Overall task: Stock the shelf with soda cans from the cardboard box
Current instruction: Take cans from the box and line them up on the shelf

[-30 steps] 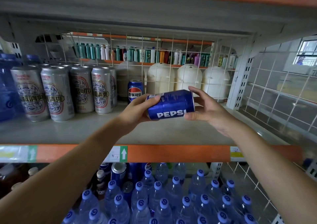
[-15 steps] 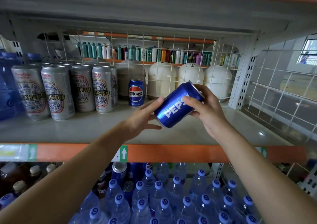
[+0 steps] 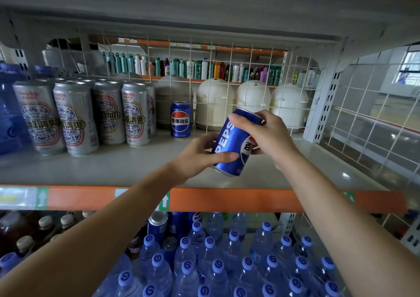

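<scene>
Fingers: both sets of fingers point(image 3: 241, 120) are curled round one blue can point(image 3: 234, 144), and neither hand holds anything else.
Left hand point(image 3: 197, 154): it grips the can's lower end with the thumb laid across the near face, probably to steady the base and steer it.
Right hand point(image 3: 270, 135): it wraps the upper rim from the right, which looks like a hold for tipping the can upright.
Can: it is in the air over the middle of the shelf point(image 3: 113, 164), not touching it. It is tilted, with the top leaning far and right and the base toward the near edge.
Label: the lettering runs up the side. The two-handed hold seems meant to bring the logo round to the front.
Standing can point(image 3: 181, 119): it is upright at the far side, left of the held one and close to the grid point(image 3: 251, 53), with its logo facing out. It looks like the start of a row, so the held can likely goes beside it.
Silver cans point(image 3: 75, 117): these tall cans are packed at the left, leaving the middle and right of the shelf for soda.
Jars point(image 3: 214, 105): these white jars sit behind the grid, which keeps the two lots of stock apart.
Rail point(image 3: 227, 200): both forearms reach over this orange front edge.
Bottles point(image 3: 204, 251): blue-capped water is stacked below and has no part in this step.
Box: it is not in view.
Progress: the task seems to be at an early stage, with only one soda can standing on the shelf.
</scene>
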